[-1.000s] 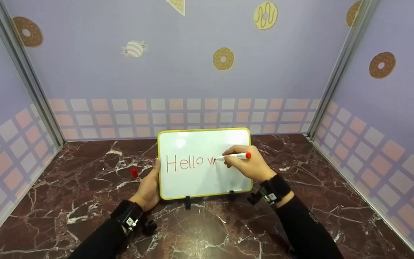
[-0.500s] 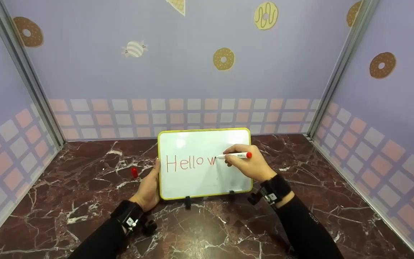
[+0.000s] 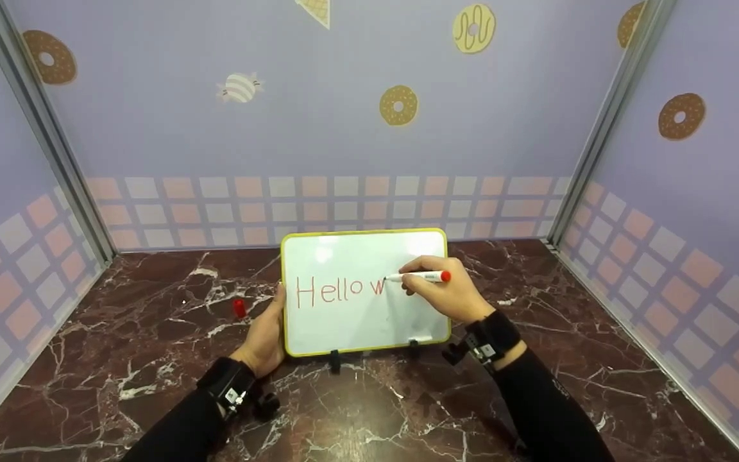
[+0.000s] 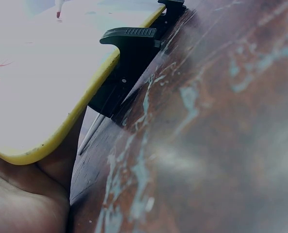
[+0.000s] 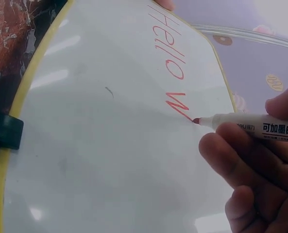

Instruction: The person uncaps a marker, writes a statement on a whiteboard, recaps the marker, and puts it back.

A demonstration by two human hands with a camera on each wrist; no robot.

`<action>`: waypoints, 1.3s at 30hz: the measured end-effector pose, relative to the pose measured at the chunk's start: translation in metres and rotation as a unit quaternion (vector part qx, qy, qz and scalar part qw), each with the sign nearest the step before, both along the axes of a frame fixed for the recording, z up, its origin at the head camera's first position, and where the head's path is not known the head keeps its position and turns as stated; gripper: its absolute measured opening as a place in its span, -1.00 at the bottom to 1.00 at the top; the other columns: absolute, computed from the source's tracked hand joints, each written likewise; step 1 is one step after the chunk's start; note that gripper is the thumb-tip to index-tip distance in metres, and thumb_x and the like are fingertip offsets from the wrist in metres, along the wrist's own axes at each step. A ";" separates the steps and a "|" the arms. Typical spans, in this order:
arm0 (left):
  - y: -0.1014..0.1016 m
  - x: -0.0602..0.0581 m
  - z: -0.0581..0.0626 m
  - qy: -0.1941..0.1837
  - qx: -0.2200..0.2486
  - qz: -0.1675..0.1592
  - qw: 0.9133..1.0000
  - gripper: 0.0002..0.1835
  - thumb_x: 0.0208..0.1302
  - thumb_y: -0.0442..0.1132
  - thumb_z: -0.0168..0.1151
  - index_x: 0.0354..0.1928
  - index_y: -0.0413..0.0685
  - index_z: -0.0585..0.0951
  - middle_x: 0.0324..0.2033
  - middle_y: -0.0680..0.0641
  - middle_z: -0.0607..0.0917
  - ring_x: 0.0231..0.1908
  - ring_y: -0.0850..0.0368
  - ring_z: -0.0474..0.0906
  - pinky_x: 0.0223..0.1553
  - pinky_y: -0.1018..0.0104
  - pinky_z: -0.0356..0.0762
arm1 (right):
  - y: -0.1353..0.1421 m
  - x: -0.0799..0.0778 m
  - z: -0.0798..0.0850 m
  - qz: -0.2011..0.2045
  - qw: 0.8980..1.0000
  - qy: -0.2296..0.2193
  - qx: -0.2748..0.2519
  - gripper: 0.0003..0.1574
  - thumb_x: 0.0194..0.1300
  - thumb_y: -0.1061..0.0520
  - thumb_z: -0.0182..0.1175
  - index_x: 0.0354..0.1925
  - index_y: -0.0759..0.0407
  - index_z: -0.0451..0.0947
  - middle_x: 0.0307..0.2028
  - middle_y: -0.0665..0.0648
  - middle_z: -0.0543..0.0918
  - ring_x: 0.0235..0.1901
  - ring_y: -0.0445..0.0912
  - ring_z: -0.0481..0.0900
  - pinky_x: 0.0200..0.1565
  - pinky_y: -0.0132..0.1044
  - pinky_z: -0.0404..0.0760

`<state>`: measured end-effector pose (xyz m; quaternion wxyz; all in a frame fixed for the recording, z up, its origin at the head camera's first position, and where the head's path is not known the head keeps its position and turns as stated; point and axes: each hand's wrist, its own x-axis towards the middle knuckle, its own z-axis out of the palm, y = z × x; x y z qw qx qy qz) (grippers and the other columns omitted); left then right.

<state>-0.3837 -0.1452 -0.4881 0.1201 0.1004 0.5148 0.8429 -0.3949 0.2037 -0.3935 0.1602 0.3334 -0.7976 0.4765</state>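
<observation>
A whiteboard (image 3: 344, 330) with a yellow rim leans back in a black stand (image 3: 335, 361). Red handwriting (image 3: 330, 292) across it reads "Hello w". My left hand (image 3: 263, 341) grips the board's left edge; its fingers pass behind the board, as the left wrist view of the board's corner (image 4: 34, 145) also suggests. My right hand (image 3: 443, 292) pinches a white whiteboard marker (image 3: 430, 276) with a red end. In the right wrist view, the marker's red tip (image 5: 196, 121) meets the upper end of the w's last stroke. A red marker cap (image 3: 239, 308) stands left of the board.
The table (image 3: 369, 417) has a dark red marbled top with white veins. Behind it rises a lilac wall (image 3: 318, 135) printed with sweets and pink and white squares. Side walls join it at metal posts (image 3: 607, 122).
The marker tip has crept slightly up and to the right, finishing the w's last stroke. My left hand, the board and the cap keep their places.
</observation>
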 end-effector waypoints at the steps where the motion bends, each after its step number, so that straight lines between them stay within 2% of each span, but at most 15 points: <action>1: 0.000 0.000 0.000 -0.001 -0.001 0.000 1.000 -0.16 0.72 0.45 -0.29 0.72 0.08 0.29 0.29 -0.20 0.73 0.20 -0.20 0.72 0.20 -0.23 0.69 | 0.001 0.000 0.001 0.001 1.000 -0.001 -0.003 -0.88 0.50 0.33 0.38 -0.10 0.30 0.85 -0.36 0.10 0.86 -0.36 0.05 0.81 -0.28 -0.39 0.67; 7: 0.000 0.000 0.001 0.000 -0.008 0.001 1.000 -0.14 0.71 0.47 -0.26 0.73 0.09 0.29 0.31 -0.20 0.72 0.21 -0.21 0.72 0.20 -0.22 0.69 | 0.008 0.000 0.003 0.010 1.000 -0.012 -0.013 -0.87 0.48 0.34 0.38 -0.11 0.27 0.86 -0.36 0.15 0.86 -0.36 0.13 0.82 -0.26 -0.37 0.70; 15: 0.000 0.000 0.000 0.009 -0.003 -0.007 1.000 -0.17 0.73 0.44 -0.32 0.76 0.13 0.23 0.32 -0.16 0.70 0.23 -0.18 0.69 0.22 -0.19 0.67 | 0.011 -0.001 0.004 0.011 1.000 -0.018 0.013 -0.85 0.42 0.34 0.38 -0.16 0.23 0.87 -0.40 0.09 0.85 -0.40 0.07 0.81 -0.31 -0.36 0.72; 22: 0.001 0.000 0.001 0.002 -0.012 0.004 1.000 -0.20 0.74 0.42 -0.30 0.74 0.14 0.25 0.29 -0.16 0.70 0.21 -0.16 0.69 0.20 -0.14 0.68 | 0.012 -0.003 0.003 0.021 0.999 -0.020 0.023 -0.84 0.41 0.38 0.35 -0.18 0.26 0.86 -0.41 0.08 0.84 -0.42 0.05 0.81 -0.36 -0.36 0.72; 31: 0.000 0.000 0.001 0.005 -0.003 -0.013 1.000 -0.21 0.75 0.41 -0.33 0.76 0.17 0.20 0.35 -0.17 0.69 0.25 -0.17 0.68 0.24 -0.21 0.66 | 0.014 -0.003 0.001 0.028 0.999 -0.025 0.037 -0.82 0.45 0.37 0.33 -0.16 0.23 0.86 -0.39 0.09 0.84 -0.42 0.07 0.81 -0.38 -0.35 0.68; 39: -0.001 0.001 0.000 0.008 -0.006 -0.010 1.000 -0.18 0.74 0.44 -0.32 0.75 0.14 0.22 0.32 -0.17 0.70 0.23 -0.18 0.70 0.21 -0.22 0.68 | 0.012 -0.002 0.002 0.024 0.998 -0.030 0.042 -0.84 0.45 0.35 0.33 -0.14 0.29 0.85 -0.38 0.09 0.85 -0.41 0.03 0.82 -0.36 -0.36 0.69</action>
